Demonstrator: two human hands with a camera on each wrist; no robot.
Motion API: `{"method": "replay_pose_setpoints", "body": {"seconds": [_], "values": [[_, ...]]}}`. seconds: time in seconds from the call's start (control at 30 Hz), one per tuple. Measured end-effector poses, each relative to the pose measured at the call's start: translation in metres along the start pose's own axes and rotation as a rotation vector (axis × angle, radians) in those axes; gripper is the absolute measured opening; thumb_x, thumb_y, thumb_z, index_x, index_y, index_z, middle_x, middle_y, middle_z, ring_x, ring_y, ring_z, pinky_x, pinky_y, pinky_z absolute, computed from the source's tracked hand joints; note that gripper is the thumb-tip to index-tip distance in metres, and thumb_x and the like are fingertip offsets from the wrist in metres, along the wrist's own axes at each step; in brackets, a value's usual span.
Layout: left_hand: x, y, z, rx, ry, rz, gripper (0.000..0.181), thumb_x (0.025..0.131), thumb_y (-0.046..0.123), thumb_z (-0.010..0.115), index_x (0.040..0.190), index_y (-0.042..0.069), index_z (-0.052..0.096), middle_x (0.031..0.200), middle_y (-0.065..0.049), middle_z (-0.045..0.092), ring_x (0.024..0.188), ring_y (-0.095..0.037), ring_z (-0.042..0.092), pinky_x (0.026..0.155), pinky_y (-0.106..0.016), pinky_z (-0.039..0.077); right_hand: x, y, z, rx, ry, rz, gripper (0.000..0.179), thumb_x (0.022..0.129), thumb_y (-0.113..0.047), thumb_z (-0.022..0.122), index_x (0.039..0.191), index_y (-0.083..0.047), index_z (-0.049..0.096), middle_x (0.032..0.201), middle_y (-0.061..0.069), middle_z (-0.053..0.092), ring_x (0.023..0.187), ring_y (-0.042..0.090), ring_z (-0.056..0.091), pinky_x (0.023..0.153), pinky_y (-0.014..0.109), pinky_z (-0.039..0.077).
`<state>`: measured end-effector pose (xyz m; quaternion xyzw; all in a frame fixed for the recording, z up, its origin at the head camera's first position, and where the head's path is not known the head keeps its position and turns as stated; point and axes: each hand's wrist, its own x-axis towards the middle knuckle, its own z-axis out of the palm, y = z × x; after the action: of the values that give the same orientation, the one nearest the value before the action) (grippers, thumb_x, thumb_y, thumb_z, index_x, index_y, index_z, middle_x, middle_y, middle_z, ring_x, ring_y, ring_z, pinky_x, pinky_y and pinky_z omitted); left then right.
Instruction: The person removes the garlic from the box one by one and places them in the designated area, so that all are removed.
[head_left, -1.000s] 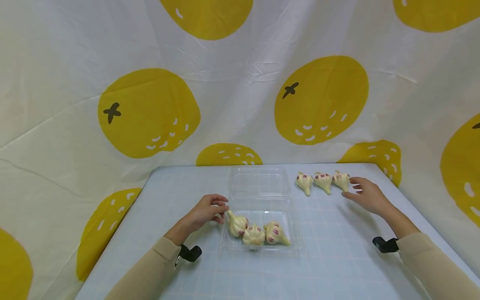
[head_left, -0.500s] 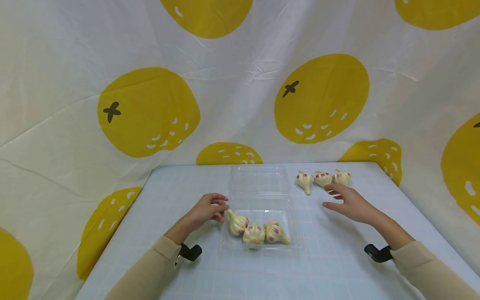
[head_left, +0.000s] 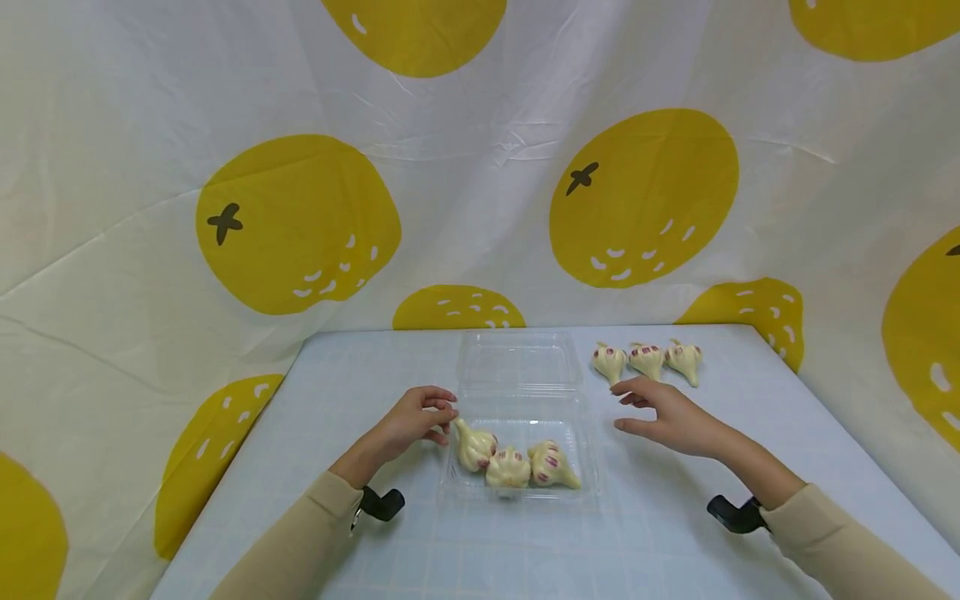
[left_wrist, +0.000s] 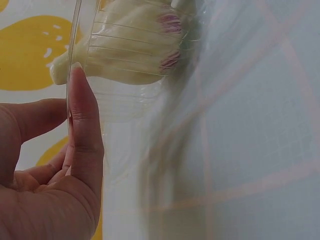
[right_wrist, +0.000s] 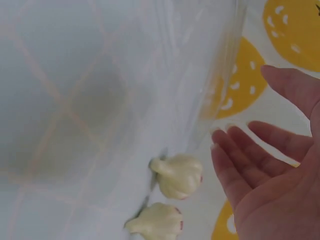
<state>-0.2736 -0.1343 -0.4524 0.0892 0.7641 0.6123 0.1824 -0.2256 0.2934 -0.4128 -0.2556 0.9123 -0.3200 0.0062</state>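
Note:
A clear plastic clamshell container [head_left: 525, 427] lies with its lid [head_left: 519, 360] folded back. Inside sit three garlic bulbs, the left [head_left: 476, 452], middle [head_left: 507, 469] and right [head_left: 551, 465]. My left hand [head_left: 411, 421] pinches the container's left rim; the left wrist view shows the thumb [left_wrist: 85, 120] against its clear wall. To the container's right hovers my right hand [head_left: 667, 417], fingers apart and holding nothing. Just beyond it three more bulbs stand in a row, the left [head_left: 608, 362], middle [head_left: 647, 358] and right [head_left: 683, 360].
A pale checked cloth covers the table [head_left: 645, 533]. Behind it hangs a white curtain [head_left: 472, 208] with large yellow fruit prints. A black wrist camera sits on each forearm, the left [head_left: 381, 505] and the right [head_left: 735, 514].
My right hand has moved left and slightly nearer, from beside the rightmost bulb of the back row toward the container. It leaves all three back bulbs in place. The left hand stays at the rim.

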Motion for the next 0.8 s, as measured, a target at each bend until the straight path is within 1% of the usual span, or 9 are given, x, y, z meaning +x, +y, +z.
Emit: {"method": "replay_pose_setpoints", "body": {"seconds": [0.1,0.27,0.4,0.53,0.6,0.7,0.8], "values": [[0.001,0.000,0.000,0.002,-0.001,-0.002,0.040,0.099,0.006,0.067,0.132,-0.012,0.053,0.093,-0.008,0.060,0.074,-0.017,0.061,0.063,-0.029,0.060,0.002,-0.006,0.005,0.021,-0.032,-0.016,0.047,0.095,-0.027,0.076,0.132,-0.003,0.060,0.127,0.013,0.066,0.115,0.038,0.064,0.100,0.053,0.053],[0.001,0.000,-0.001,0.005,-0.005,-0.003,0.040,0.099,0.006,0.067,0.132,-0.012,0.053,0.093,-0.008,0.061,0.074,-0.017,0.061,0.063,-0.029,0.060,0.004,-0.017,0.013,0.062,-0.085,-0.059,0.045,0.096,-0.029,0.074,0.131,-0.004,0.061,0.126,0.014,0.066,0.114,0.038,0.064,0.099,0.053,0.053],[0.001,0.001,-0.001,0.003,-0.005,-0.003,0.040,0.099,0.006,0.067,0.133,-0.012,0.053,0.093,-0.009,0.061,0.074,-0.017,0.061,0.063,-0.029,0.060,0.007,-0.025,0.019,0.072,-0.110,-0.081,0.043,0.096,-0.029,0.074,0.130,-0.005,0.062,0.125,0.013,0.066,0.111,0.036,0.064,0.098,0.051,0.054],[0.002,0.000,-0.001,0.002,-0.002,-0.004,0.040,0.099,0.006,0.067,0.133,-0.012,0.053,0.093,-0.009,0.061,0.074,-0.017,0.061,0.064,-0.029,0.060,0.009,-0.030,0.023,0.044,-0.112,-0.112,0.041,0.096,-0.028,0.074,0.127,-0.005,0.064,0.122,0.013,0.067,0.106,0.034,0.065,0.093,0.048,0.056],[0.002,0.000,-0.001,0.002,-0.003,-0.005,0.040,0.100,0.006,0.066,0.133,-0.012,0.053,0.093,-0.008,0.061,0.074,-0.017,0.061,0.063,-0.029,0.060,0.009,-0.030,0.024,0.015,-0.105,-0.124,0.039,0.096,-0.028,0.075,0.126,-0.005,0.064,0.121,0.011,0.068,0.104,0.031,0.065,0.090,0.044,0.057],[0.001,0.001,-0.001,0.003,-0.003,-0.004,0.040,0.100,0.006,0.066,0.133,-0.012,0.052,0.093,-0.008,0.061,0.073,-0.017,0.061,0.063,-0.029,0.060,0.009,-0.031,0.025,-0.026,-0.089,-0.127,0.037,0.095,-0.026,0.076,0.124,-0.006,0.065,0.119,0.006,0.068,0.100,0.023,0.063,0.086,0.038,0.057],[0.001,0.001,-0.001,0.004,-0.002,-0.003,0.040,0.100,0.006,0.066,0.133,-0.012,0.053,0.093,-0.008,0.061,0.073,-0.017,0.061,0.063,-0.028,0.060,0.010,-0.034,0.025,-0.047,-0.080,-0.122,0.035,0.094,-0.025,0.076,0.123,-0.008,0.066,0.117,0.002,0.068,0.099,0.017,0.061,0.084,0.036,0.056]]}}
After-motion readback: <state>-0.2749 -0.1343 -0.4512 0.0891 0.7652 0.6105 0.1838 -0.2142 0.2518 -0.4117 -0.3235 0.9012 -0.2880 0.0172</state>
